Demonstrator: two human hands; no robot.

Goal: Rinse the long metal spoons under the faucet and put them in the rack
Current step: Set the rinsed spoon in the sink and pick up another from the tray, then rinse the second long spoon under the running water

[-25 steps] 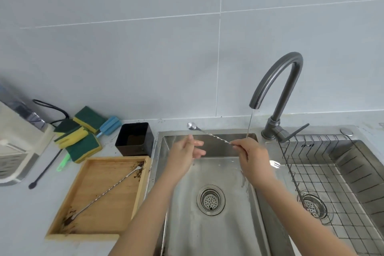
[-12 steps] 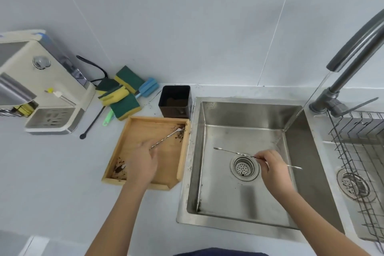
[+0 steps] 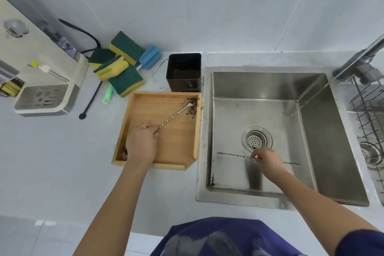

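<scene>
A pale surface (image 3: pixel 52 162) is seen carrying a steel sink (image 3: pixel 342 151) at right, with the faucet (image 3: pixel 361 58) and a wire rack (image 3: pixel 369 114) at the far right edge. A wooden tray (image 3: pixel 176 131) is set just left of the sink, soiled with dark crumbs. The left hand (image 3: pixel 141 143) is lowered into the tray, its grip closed round the near end of a long metal spoon (image 3: pixel 176 113) lying diagonally there. The right hand (image 3: pixel 268 159) is held low in the sink, near the drain (image 3: pixel 257 138); a second long spoon (image 3: pixel 230 154) is pinched at mid-shaft, lying level. Sponges (image 3: pixel 124 64) are noted far left.
</scene>
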